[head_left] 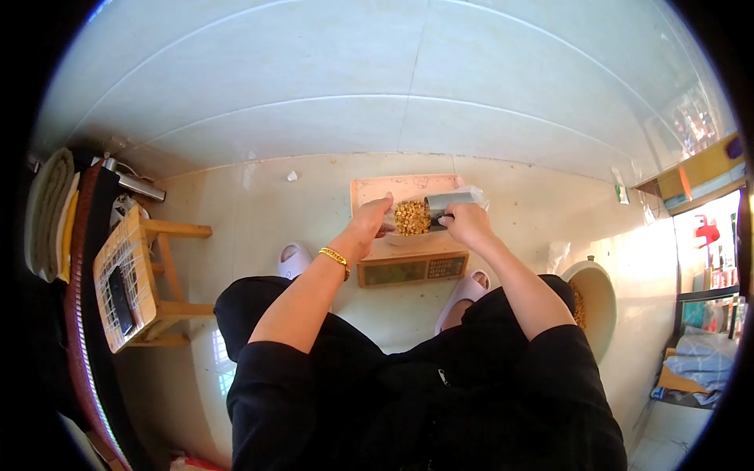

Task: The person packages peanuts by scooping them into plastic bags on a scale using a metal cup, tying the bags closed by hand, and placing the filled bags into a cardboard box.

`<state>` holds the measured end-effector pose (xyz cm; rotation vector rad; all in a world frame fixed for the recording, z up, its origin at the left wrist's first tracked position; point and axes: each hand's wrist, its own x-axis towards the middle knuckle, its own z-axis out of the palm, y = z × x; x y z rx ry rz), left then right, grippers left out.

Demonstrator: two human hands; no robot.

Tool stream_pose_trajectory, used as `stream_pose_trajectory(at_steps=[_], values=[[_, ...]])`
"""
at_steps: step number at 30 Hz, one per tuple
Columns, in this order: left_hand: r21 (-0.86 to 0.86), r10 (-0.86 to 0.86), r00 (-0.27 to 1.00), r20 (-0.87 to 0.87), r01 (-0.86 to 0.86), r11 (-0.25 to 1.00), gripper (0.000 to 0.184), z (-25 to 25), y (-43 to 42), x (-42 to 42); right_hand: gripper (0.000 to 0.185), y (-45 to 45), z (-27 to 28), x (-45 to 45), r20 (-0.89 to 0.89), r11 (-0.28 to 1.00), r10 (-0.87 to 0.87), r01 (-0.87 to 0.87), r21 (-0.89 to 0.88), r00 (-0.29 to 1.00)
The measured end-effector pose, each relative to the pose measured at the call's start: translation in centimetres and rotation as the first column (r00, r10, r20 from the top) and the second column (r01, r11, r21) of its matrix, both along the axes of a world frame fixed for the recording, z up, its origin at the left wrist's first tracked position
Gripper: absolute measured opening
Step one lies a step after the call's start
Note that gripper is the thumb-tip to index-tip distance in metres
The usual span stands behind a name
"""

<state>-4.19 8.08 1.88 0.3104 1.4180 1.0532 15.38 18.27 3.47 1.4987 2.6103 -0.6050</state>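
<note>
My right hand (469, 224) is closed around the handle of a metal scoop (444, 204), held sideways with its mouth toward the left. Golden-brown kernels (411, 218), which look like dried corn, lie at the scoop's mouth. At their left, my left hand (369, 223) grips a clear plastic bag, its thumb up and the other fingers partly hidden. The bag's film is hard to trace around the kernels. Under both hands sits an orange weighing scale (400, 185) on the floor, its display panel (395, 273) facing me.
Right of my knee stands a pale tub (603, 310) with more kernels (579, 304) inside. At left is a wooden stool (157, 314) with a black phone-like object (122, 300) on its seat. A tiled wall (314, 78) rises ahead; shelves (703, 290) stand far right.
</note>
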Motion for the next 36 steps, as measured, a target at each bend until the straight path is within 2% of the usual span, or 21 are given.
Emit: stream_pose_trajectory(at_steps=[4, 6, 9, 22, 24, 28, 30, 31, 33, 34, 36], values=[[0.02, 0.023, 1.0, 0.009, -0.023, 1.0, 0.027, -0.1, -0.1, 0.3, 0.024, -0.3, 0.5, 0.1, -0.026, 1.0, 0.006, -0.006, -0.016, 1.0], [0.001, 0.005, 1.0, 0.006, -0.005, 1.0, 0.028, -0.2, 0.0, 0.0, 0.024, -0.4, 0.5, 0.1, -0.097, 0.997, -0.016, 0.009, -0.075, 0.995], [-0.004, -0.017, 1.0, -0.002, 0.017, 1.0, 0.03, -0.1, 0.1, 0.1, 0.025, -0.2, 0.2, 0.1, -0.053, 0.998, -0.017, 0.014, -0.054, 0.998], [0.025, -0.025, 1.0, -0.007, 0.025, 0.999, 0.039, 0.3, -0.3, 0.2, 0.023, -0.9, 0.8, 0.0, -0.061, 0.999, -0.027, 0.024, -0.041, 0.998], [0.03, -0.027, 1.0, -0.01, 0.027, 0.999, 0.04, 0.4, -0.3, 0.2, 0.023, -0.9, 0.7, -0.1, 0.048, 1.0, 0.02, -0.019, -0.018, 0.999], [0.04, -0.049, 0.999, -0.006, 0.049, 0.998, 0.041, 0.5, -0.4, 0.2, 0.023, -1.1, 0.9, 0.1, -0.03, 1.0, 0.011, -0.012, -0.02, 0.999], [0.035, -0.046, 0.999, -0.013, 0.046, 0.998, 0.041, 0.2, -0.2, 0.1, 0.025, -0.8, 1.0, 0.1, -0.075, 0.99, -0.061, 0.051, -0.132, 0.995], [0.029, -0.044, 0.999, -0.021, 0.044, 0.999, 0.042, 0.0, -0.1, 0.1, 0.025, -0.5, 0.9, 0.2, -0.075, 0.99, -0.062, 0.051, -0.132, 0.995], [0.038, -0.044, 0.999, -0.019, 0.045, 0.998, 0.043, -0.2, -0.2, 0.1, 0.025, 0.4, 0.8, 0.6, -0.105, 0.95, -0.169, 0.133, -0.282, 0.98], [0.048, -0.042, 0.999, -0.018, 0.043, 0.998, 0.043, -0.2, -0.3, 0.0, 0.025, 0.7, 0.9, 1.0, -0.104, 0.951, -0.169, 0.135, -0.28, 0.98], [0.058, -0.049, 0.999, -0.014, 0.05, 0.997, 0.044, -0.1, -0.5, -0.2, 0.025, 1.0, 1.6, 1.8, -0.223, 0.795, -0.419, 0.237, -0.559, 0.88]])
